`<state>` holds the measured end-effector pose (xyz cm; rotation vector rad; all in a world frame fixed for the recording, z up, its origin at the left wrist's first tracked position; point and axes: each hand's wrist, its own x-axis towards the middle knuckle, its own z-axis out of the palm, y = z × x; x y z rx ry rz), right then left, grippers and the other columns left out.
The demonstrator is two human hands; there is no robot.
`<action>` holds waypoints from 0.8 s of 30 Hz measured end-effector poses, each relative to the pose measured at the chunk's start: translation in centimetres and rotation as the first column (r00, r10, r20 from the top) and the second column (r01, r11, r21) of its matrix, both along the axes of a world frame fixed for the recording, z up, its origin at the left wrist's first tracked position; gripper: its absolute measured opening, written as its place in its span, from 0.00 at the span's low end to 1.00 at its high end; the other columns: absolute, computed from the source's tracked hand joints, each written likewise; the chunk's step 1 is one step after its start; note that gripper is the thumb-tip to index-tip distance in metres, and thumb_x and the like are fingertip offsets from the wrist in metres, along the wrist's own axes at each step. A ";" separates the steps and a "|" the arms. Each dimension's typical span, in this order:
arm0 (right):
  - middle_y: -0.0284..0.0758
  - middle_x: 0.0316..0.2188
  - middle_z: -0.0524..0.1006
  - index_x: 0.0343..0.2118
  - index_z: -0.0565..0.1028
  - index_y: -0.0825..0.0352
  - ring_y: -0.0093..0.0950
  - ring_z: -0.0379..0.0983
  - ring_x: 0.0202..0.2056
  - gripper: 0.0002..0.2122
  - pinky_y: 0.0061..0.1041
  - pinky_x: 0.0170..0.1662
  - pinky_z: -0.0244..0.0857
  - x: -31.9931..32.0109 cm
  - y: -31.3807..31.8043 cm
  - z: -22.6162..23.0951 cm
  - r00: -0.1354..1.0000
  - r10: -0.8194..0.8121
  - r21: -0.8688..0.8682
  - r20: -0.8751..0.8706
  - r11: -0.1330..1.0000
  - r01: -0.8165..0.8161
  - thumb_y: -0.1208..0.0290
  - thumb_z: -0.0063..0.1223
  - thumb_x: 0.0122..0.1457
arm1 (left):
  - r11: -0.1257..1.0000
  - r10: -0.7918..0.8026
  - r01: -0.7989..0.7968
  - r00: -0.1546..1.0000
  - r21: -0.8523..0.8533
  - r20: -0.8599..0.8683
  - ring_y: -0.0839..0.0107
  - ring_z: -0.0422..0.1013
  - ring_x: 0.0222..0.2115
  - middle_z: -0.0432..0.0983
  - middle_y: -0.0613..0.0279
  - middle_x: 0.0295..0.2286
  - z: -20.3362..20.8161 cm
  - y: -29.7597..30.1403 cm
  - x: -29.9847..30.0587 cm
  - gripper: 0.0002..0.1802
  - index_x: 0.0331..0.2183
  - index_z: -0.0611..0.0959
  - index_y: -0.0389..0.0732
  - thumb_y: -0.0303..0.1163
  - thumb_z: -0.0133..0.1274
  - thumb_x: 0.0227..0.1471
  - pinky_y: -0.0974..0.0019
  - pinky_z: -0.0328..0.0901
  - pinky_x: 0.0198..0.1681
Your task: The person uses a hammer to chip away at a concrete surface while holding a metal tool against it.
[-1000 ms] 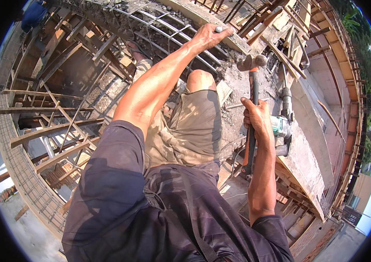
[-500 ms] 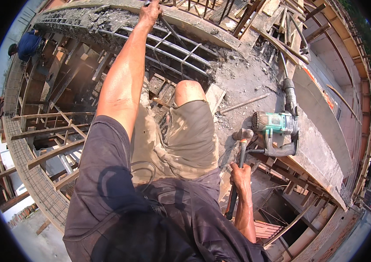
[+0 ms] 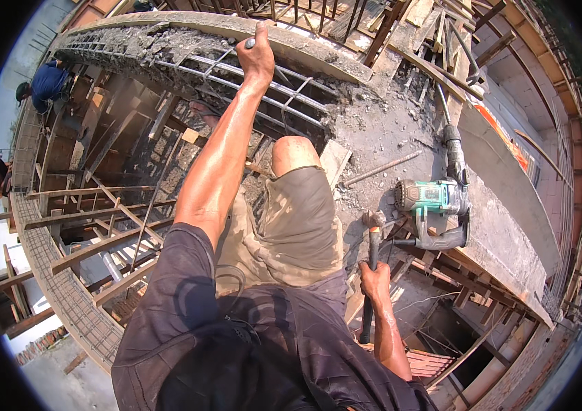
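Note:
My left hand [image 3: 258, 58] is raised over the broken concrete beam, its fingers closed round a metal rod [image 3: 250, 42] whose round end sticks out beside the thumb. The rest of that rod is mostly hidden by the hand and forearm. Below the hand, bare steel reinforcing bars [image 3: 284, 91] run along the chipped beam [image 3: 119, 42]. Low on the right, my right hand [image 3: 375, 279] grips a hammer [image 3: 373, 248] by its dark handle, with the worn head pointing away from me. Close to the hammer head lies a green and grey demolition hammer [image 3: 435, 196].
A loose steel bar [image 3: 383, 168] rests among rubble on the concrete. Timber props [image 3: 106, 219] cross a deep opening at left, where a person in blue [image 3: 50, 85] bends down farther off. Scrap timber [image 3: 435, 68] is heaped at the back right.
My left hand has moved right and slightly nearer, still holding the rod, which has turned so its end faces me. The hammer in my right hand has shifted slightly and stands more upright.

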<state>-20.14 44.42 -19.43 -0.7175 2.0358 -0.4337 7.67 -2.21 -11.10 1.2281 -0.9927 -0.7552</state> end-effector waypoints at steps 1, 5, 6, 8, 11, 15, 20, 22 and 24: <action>0.29 0.09 0.66 0.16 0.67 0.66 0.21 0.62 0.09 0.15 0.26 0.13 0.55 0.1 -0.1 0.0 0.999 0.027 -0.010 -0.022 1.000 -0.027 0.68 0.55 0.56 | 1.000 0.002 -0.002 0.999 -0.020 -0.033 0.77 0.48 0.15 0.54 0.74 0.10 -0.7 0.0 0.5 0.35 0.10 0.63 0.40 0.51 0.49 0.61 0.59 0.46 0.20; 0.29 0.09 0.66 0.16 0.68 0.67 0.21 0.62 0.10 0.14 0.25 0.13 0.54 0.5 0.3 -1.3 1.000 -0.021 -0.011 0.021 1.000 0.022 0.69 0.55 0.55 | 0.960 -0.226 0.249 0.960 -0.131 0.167 0.81 0.48 0.16 0.51 0.73 0.10 -1.3 4.0 -2.4 0.34 0.10 0.65 0.38 0.47 0.52 0.60 0.64 0.43 0.18; 0.28 0.09 0.66 0.16 0.68 0.67 0.21 0.62 0.10 0.14 0.25 0.13 0.54 0.6 0.5 -1.8 0.999 -0.045 -0.007 0.027 0.999 0.045 0.69 0.55 0.55 | 0.898 -0.317 0.388 0.897 -0.205 0.308 0.81 0.49 0.15 0.50 0.70 0.09 0.5 5.4 -3.9 0.32 0.10 0.67 0.37 0.44 0.54 0.59 0.64 0.44 0.17; 0.28 0.10 0.65 0.15 0.67 0.66 0.21 0.60 0.10 0.14 0.26 0.13 0.53 1.2 1.0 -0.8 0.983 -0.147 0.047 0.112 0.989 0.142 0.70 0.55 0.55 | 0.770 -0.405 0.536 0.829 -0.346 0.385 0.82 0.50 0.14 0.55 0.75 0.10 5.1 5.8 -6.2 0.32 0.11 0.67 0.37 0.42 0.52 0.62 0.67 0.46 0.17; 0.28 0.10 0.66 0.14 0.67 0.66 0.20 0.61 0.11 0.15 0.26 0.14 0.53 2.1 -0.6 0.4 0.985 -0.123 0.067 0.123 0.991 0.115 0.69 0.56 0.55 | 0.675 -0.346 0.435 0.900 -0.596 0.266 0.85 0.54 0.14 0.60 0.73 0.11 12.2 3.4 -4.5 0.27 0.13 0.71 0.37 0.38 0.51 0.62 0.71 0.48 0.16; 0.30 0.09 0.67 0.13 0.69 0.68 0.20 0.63 0.12 0.16 0.27 0.16 0.57 1.5 -0.5 -0.4 0.996 0.045 0.034 -0.071 0.998 -0.043 0.68 0.57 0.55 | 0.780 -0.239 0.308 0.951 -0.545 0.195 0.85 0.49 0.06 0.54 0.79 0.06 22.4 3.8 -1.1 0.28 0.12 0.68 0.53 0.47 0.47 0.64 0.76 0.43 0.07; 0.34 0.11 0.68 0.16 0.71 0.71 0.24 0.65 0.15 0.16 0.32 0.22 0.60 1.4 -1.0 -0.5 0.998 0.039 0.100 -0.041 0.994 -0.035 0.64 0.57 0.54 | 0.686 -0.409 0.456 0.886 -0.567 0.219 0.86 0.47 0.08 0.51 0.81 0.08 21.7 0.6 0.1 0.27 0.13 0.66 0.53 0.44 0.46 0.64 0.76 0.43 0.08; 0.37 0.12 0.70 0.20 0.73 0.73 0.27 0.67 0.18 0.16 0.34 0.26 0.62 1.0 -1.3 0.0 0.997 0.025 0.141 -0.069 0.990 -0.015 0.63 0.58 0.55 | 0.711 -0.452 0.476 0.873 -0.518 0.183 0.87 0.48 0.09 0.51 0.82 0.09 18.9 -1.1 -1.3 0.26 0.14 0.65 0.53 0.42 0.46 0.65 0.77 0.42 0.09; 0.39 0.15 0.72 0.24 0.74 0.73 0.30 0.69 0.20 0.16 0.35 0.28 0.63 1.7 -2.2 1.6 0.996 0.072 0.127 -0.055 0.990 -0.065 0.61 0.57 0.56 | 0.709 -0.543 0.564 0.820 -0.423 0.182 0.87 0.48 0.11 0.53 0.80 0.11 17.8 -1.6 -0.1 0.25 0.14 0.67 0.50 0.39 0.46 0.64 0.74 0.44 0.12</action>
